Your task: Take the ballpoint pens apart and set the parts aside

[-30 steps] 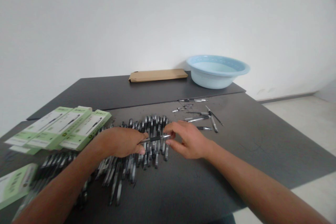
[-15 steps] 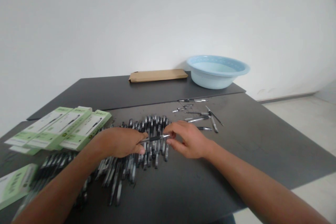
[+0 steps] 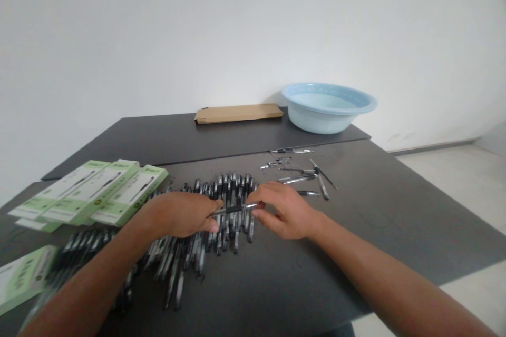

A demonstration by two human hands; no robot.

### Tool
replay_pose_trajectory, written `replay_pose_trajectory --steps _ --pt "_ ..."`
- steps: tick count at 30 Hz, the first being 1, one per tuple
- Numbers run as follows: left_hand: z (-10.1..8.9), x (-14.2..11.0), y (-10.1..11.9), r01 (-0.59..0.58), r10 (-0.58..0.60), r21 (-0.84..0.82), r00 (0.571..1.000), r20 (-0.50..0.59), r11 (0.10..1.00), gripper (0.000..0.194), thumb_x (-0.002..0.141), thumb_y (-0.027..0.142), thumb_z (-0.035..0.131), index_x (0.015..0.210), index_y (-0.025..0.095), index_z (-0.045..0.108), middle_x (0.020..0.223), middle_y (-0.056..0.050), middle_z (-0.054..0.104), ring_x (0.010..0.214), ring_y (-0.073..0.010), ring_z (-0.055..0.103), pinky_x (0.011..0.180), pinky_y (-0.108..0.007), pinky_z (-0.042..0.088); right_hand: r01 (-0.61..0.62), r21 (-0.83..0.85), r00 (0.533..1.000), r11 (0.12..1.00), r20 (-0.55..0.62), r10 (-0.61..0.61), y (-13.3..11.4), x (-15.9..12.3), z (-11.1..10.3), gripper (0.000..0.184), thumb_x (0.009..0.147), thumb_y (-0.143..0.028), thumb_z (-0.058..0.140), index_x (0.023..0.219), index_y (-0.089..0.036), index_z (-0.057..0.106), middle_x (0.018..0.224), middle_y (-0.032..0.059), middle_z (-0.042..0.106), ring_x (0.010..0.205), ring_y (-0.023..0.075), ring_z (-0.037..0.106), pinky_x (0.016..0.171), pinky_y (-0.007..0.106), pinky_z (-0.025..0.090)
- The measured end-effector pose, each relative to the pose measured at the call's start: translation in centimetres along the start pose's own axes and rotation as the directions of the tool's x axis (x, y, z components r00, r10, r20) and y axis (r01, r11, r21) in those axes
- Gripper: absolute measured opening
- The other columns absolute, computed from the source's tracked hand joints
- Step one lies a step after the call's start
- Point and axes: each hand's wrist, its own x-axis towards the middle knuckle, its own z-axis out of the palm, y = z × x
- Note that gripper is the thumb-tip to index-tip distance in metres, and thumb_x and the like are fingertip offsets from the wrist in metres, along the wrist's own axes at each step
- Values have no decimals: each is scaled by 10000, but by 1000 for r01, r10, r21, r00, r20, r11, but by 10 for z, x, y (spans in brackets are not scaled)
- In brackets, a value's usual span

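Note:
Between my two hands a pen (image 3: 234, 209) with a black grip lies nearly level, above a spread of many similar pens (image 3: 193, 253) on the dark table. My left hand (image 3: 190, 214) pinches its barrel end between thumb and fingers. At the other end, the thumb and fingertips of my right hand (image 3: 282, 210) are closed on the pen's clear, silvery tip. Whether a cap or small part sits in the right fingertips is too small to tell. My left forearm hides part of the pens below it.
Green-and-white pen boxes (image 3: 97, 189) lie at the left, with another box (image 3: 26, 276) nearer me. Loose pens and parts (image 3: 312, 174) are scattered right of centre. Behind them are a flat cardboard piece (image 3: 239, 114) and a light blue basin (image 3: 324, 118) on the dark table (image 3: 375, 205).

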Motion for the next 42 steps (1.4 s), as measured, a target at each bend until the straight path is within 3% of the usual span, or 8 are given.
replay_pose_trajectory --steps 8,12,18,32,42 --pt "-1 -1 2 26 -27 12 999 28 1000 476 896 377 437 1323 170 477 1228 -172 607 1075 -320 587 872 -426 456 -14 17 1000 1000 -25 14 0 -1 -1 182 861 -221 514 1040 -182 515 839 33 615 769 160 553 728 290 410" --pt "0 -1 1 11 -11 -3 1000 5 1000 447 883 378 462 1289 196 516 1191 -146 638 1038 -308 609 842 -399 472 31 35 999 999 -11 -31 0 0 -1 138 869 -213 497 1001 -187 528 831 31 615 763 157 551 728 289 409" --pt "1 0 -2 -4 4 -14 1000 -14 1000 437 868 389 477 1263 210 534 1155 -124 660 1007 -279 626 816 -351 477 -25 10 1000 1000 -7 25 2 0 -2 165 855 -231 528 1014 -185 528 821 36 620 757 168 559 724 296 415" --pt "1 -2 1 13 -13 -5 1000 6 1000 455 883 380 452 1296 196 505 1185 -153 639 1028 -313 613 832 -408 474 -40 -2 999 999 22 40 3 -1 -2 171 858 -243 526 1019 -184 526 833 38 623 768 173 562 729 304 418" --pt "-2 -1 4 -2 2 3 1000 25 1000 455 890 368 453 1305 185 496 1152 -144 657 1010 -301 620 818 -383 479 -31 -51 999 998 22 32 -1 0 1 170 849 -239 542 1008 -198 496 817 28 609 756 165 548 712 287 405"
